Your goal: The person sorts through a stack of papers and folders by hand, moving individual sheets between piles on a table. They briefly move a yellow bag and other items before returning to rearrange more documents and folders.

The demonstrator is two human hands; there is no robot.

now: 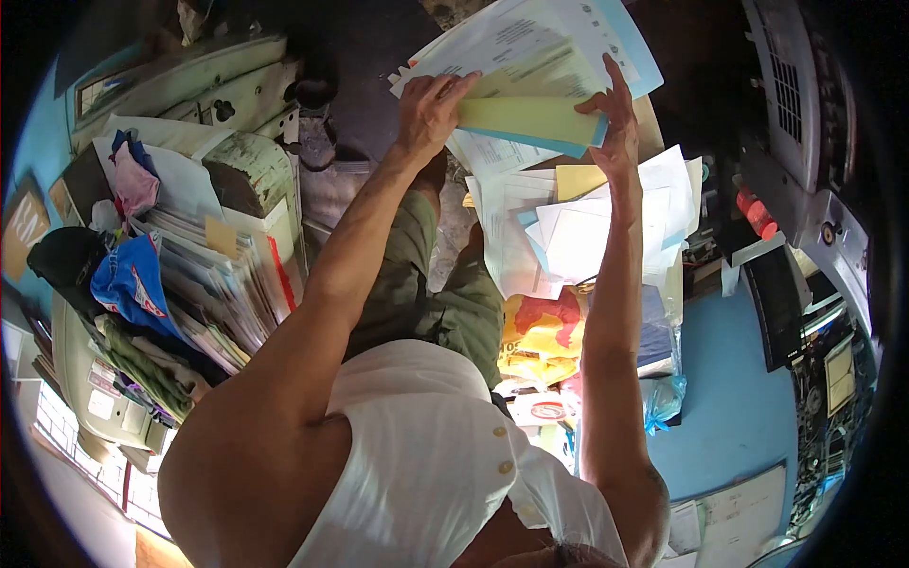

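Note:
My left hand (431,115) pinches the left edge of a pale yellow and blue paper folder (530,121) at the top of the head view. My right hand (615,123) holds the right end, its thumb on the yellow face and a finger stretched up along the edge. Behind the folder fan several printed documents (521,43), some white, one yellowish, with a light blue sheet at the right. Below my hands lies a loose pile of white papers (578,232), with a yellow envelope-like piece (580,180) among them.
Beneath the pile is a yellow and red plastic bag (540,336). Upright files (218,284) and a blue cloth (137,284) crowd the left. To the right are a dark monitor-like panel (772,308), a red object (756,213) and a knotted blue plastic bag (665,398).

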